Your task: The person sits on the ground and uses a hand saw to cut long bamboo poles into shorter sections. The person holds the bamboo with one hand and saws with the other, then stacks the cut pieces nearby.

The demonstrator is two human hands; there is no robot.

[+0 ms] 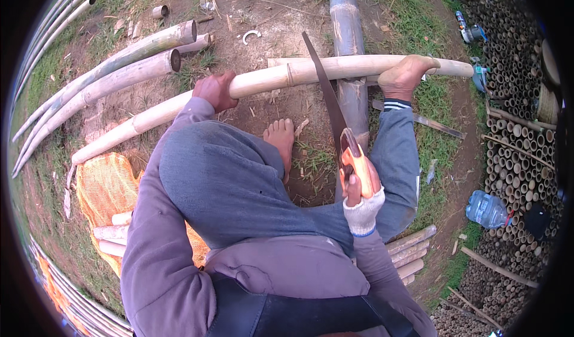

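A long pale bamboo pole (263, 81) lies across in front of me, resting on a thicker grey bamboo log (347, 29). My left hand (216, 91) is wrapped round the pole left of the middle. In my right hand (363, 189), which wears a white fingerless glove (365, 214), is the orange handle of a handsaw (330, 98). Its dark blade points away from me and meets the pole near the log, its tip reaching past the pole's far side; I cannot tell how deep any cut is. My bare right foot (406, 77) presses on the pole's right part.
Thick bamboo poles (137, 71) lie at the left. An orange mesh sack (104, 184) sits beside me with short bamboo pieces (113, 235). Large stacks of cut bamboo (517, 164) line the right side, near a clear plastic jug (489, 210). More short pieces (412, 247) lie by my right hip.
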